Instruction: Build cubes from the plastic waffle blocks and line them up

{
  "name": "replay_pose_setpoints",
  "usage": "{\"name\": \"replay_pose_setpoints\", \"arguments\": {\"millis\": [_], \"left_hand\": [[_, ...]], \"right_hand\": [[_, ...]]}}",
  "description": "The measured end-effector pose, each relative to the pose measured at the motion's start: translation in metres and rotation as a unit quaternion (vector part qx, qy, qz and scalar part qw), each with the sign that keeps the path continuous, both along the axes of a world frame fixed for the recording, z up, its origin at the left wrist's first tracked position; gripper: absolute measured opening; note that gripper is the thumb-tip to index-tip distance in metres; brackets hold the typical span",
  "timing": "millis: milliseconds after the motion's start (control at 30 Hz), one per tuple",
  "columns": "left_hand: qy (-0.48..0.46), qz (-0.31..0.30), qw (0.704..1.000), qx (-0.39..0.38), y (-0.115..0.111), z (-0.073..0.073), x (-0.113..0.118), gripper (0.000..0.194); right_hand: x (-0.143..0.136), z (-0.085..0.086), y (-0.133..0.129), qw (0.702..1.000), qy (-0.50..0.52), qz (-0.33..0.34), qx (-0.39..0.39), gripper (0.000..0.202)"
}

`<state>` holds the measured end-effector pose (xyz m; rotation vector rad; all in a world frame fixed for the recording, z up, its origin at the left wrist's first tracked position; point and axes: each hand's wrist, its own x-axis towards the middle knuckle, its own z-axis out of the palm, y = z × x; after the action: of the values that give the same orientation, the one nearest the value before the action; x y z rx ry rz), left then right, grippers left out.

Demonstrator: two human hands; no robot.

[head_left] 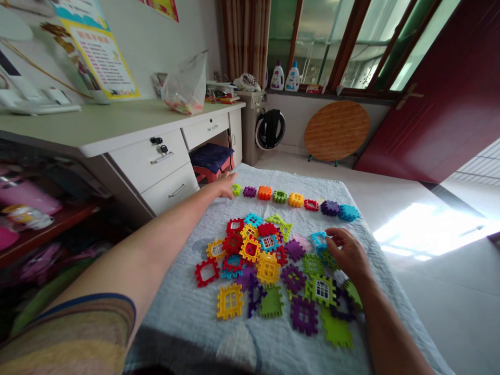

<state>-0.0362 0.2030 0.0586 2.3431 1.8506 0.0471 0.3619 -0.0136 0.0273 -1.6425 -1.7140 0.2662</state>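
My left hand [225, 185] reaches to the far left end of a row of small plastic block stacks. Its fingers close around a light green building piece [236, 189] there. Over the right side of a loose pile, my right hand [349, 251] has curled fingers, its fingertips at the edge of a light blue window-frame piece [319, 239]. A green piece lies partly hidden beneath that hand. Around it are a green lattice piece [313, 264], a green piece with a white window [322, 289] and a purple window piece [304, 315].
The row includes an orange stack [264, 192], a yellow stack [296, 199] and a blue stack [349, 212]. Red, yellow and purple pieces overlap mid-table on a pale blue cloth [172, 317]. A desk [128, 122] stands left, a stool [213, 159] beside it.
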Motion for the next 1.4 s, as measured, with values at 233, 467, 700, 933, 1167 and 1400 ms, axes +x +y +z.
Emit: {"name": "replay_pose_setpoints", "arguments": {"millis": [233,467,700,933,1167,1400], "left_hand": [[-0.117,-0.161,0.978,0.065,-0.114,0.016,0.020,0.043],[-0.062,-0.250,0.964,0.068,-0.206,0.015,0.050,0.061],[-0.063,-0.258,0.960,0.092,-0.208,0.004,0.055,0.048],[-0.158,-0.174,0.966,0.111,-0.214,0.002,0.052,0.048],[-0.205,-0.136,0.952,0.180,-0.216,-0.007,0.057,0.048],[-0.194,-0.218,0.952,0.088,-0.225,0.001,0.057,0.051]], "right_hand": [[-0.001,-0.002,0.002,1.000,-0.006,0.021,0.004,0.026],[-0.009,-0.004,0.000,0.999,-0.023,0.029,0.013,0.025],[-0.013,-0.006,0.000,0.999,-0.022,0.029,0.014,0.025],[-0.008,-0.013,0.003,0.999,-0.005,0.035,0.010,0.025],[-0.009,-0.013,0.003,0.999,-0.007,0.040,0.008,0.024],[-0.011,-0.009,0.001,0.999,-0.020,0.039,0.014,0.024]]}}
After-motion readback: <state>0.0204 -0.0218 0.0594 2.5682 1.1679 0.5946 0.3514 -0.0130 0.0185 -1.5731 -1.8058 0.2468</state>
